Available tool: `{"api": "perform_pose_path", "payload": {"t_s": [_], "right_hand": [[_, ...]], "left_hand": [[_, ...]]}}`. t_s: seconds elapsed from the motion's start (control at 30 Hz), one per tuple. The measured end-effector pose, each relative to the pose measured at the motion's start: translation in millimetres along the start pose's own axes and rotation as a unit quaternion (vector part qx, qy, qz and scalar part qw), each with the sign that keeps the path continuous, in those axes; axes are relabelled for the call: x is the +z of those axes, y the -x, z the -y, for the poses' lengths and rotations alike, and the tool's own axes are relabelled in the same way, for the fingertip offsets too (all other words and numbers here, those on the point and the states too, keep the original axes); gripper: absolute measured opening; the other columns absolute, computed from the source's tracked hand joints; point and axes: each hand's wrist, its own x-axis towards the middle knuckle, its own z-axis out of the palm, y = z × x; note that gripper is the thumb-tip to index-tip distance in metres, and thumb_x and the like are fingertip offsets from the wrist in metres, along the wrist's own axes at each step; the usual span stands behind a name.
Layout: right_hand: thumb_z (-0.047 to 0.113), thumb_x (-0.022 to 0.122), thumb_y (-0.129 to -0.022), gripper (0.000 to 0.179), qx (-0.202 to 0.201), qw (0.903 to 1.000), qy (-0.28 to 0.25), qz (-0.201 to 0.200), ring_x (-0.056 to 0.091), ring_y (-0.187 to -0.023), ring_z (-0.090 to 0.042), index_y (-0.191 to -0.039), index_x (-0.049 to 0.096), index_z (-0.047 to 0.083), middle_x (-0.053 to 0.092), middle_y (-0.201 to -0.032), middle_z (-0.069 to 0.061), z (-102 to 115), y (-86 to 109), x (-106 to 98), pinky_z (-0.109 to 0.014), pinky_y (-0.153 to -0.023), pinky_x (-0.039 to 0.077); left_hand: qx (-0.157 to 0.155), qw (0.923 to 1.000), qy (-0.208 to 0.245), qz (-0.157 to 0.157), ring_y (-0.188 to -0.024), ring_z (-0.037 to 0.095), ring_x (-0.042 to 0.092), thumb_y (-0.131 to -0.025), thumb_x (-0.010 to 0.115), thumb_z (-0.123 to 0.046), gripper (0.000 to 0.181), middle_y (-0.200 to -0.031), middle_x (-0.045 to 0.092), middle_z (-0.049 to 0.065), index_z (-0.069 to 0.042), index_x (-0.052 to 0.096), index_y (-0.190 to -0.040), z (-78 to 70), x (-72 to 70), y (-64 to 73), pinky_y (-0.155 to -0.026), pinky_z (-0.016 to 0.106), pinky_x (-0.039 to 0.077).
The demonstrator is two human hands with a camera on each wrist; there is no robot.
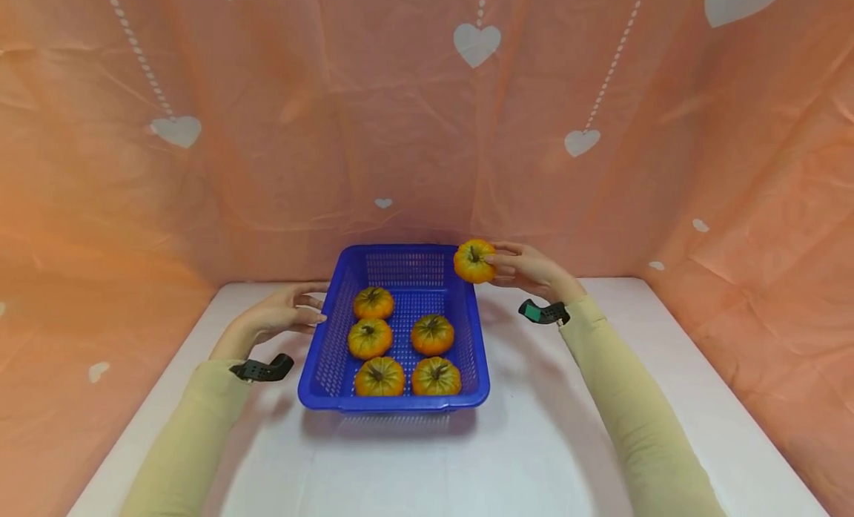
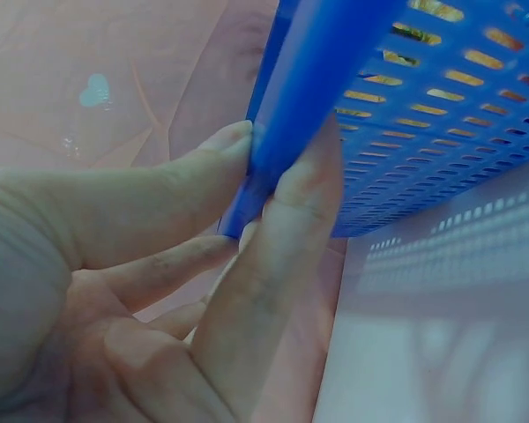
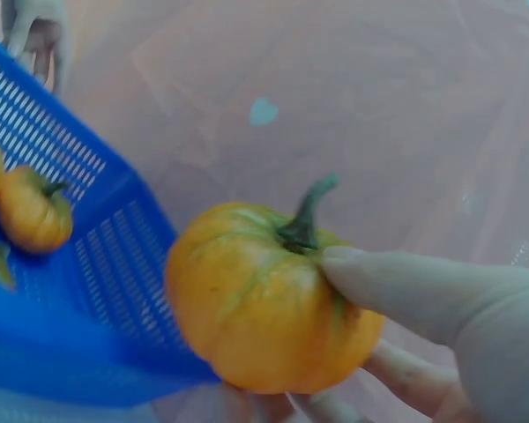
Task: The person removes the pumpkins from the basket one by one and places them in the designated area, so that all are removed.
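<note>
A blue plastic basket (image 1: 311, 369) with slotted walls stands tilted toward the viewer above the white table, several small orange pumpkins (image 1: 379, 377) inside it. My left hand (image 1: 283, 313) pinches the basket's left rim between thumb and fingers, as the left wrist view shows at the blue rim (image 2: 291, 97). At the far right corner of the basket, my right hand (image 1: 527, 268) holds one more small pumpkin (image 1: 472, 263), thumb on top near its stem and fingers beneath. In the right wrist view this pumpkin (image 3: 264, 304) overlaps the basket's corner.
The white table (image 1: 534, 443) reaches out on both sides and in front of the basket. A pink-orange cloth with white hearts (image 1: 477, 44) hangs behind and at both sides. Dark wrist straps (image 1: 543, 312) are on both forearms.
</note>
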Motion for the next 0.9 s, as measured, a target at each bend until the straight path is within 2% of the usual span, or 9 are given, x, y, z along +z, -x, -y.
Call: {"api": "perform_pose_path", "payload": {"t_s": [0.33, 0.6, 0.73, 0.9], "right_hand": [[0.015, 0.053, -0.099, 0.062, 0.02, 0.9973, -0.046, -0.053, 0.045, -0.119, -0.036, -0.15, 0.02, 0.0, 0.028, -0.147, -0.021, -26.6, 3.5, -20.0, -0.051, -0.106, 0.032], [0.013, 0.05, -0.101, 0.061, 0.026, 0.9953, -0.066, -0.066, 0.046, -0.116, -0.033, -0.15, 0.018, -0.003, 0.027, -0.145, -0.021, -40.8, 5.0, -30.0, -0.05, -0.106, 0.032], [0.013, 0.048, -0.101, 0.058, 0.024, 0.996, -0.061, -0.06, 0.047, -0.113, -0.032, -0.148, 0.02, -0.005, 0.033, -0.14, -0.02, -49.8, 7.4, -35.8, -0.053, -0.107, 0.028], [0.015, 0.049, -0.101, 0.051, 0.021, 0.9968, -0.06, -0.049, 0.052, -0.114, -0.032, -0.144, 0.031, -0.007, 0.049, -0.128, -0.017, -60.4, 12.4, -41.8, -0.055, -0.108, 0.026]], "left_hand": [[0.004, 1.0, 0.006, 0.0, -0.095, 0.028, 0.063, -0.089, 0.064, 0.0, 0.072, -0.125, 0.046, 0.033, 0.002, 0.023, -0.149, 1.3, -0.2, 0.4, -0.078, 0.04, 0.056], [0.004, 0.9997, 0.024, 0.005, -0.092, 0.027, 0.063, -0.09, 0.062, 0.001, 0.071, -0.124, 0.045, 0.034, 0.003, 0.022, -0.149, 2.8, -1.1, 1.5, -0.077, 0.041, 0.056], [0.0, 0.9995, 0.03, 0.009, -0.092, 0.027, 0.063, -0.09, 0.062, 0.0, 0.071, -0.124, 0.045, 0.033, 0.003, 0.021, -0.149, 4.2, -1.2, 0.5, -0.078, 0.041, 0.056], [-0.004, 0.9996, 0.027, 0.012, -0.093, 0.028, 0.063, -0.091, 0.062, -0.003, 0.071, -0.124, 0.045, 0.033, 0.002, 0.021, -0.149, 3.4, -2.2, -1.5, -0.08, 0.041, 0.055]]}}
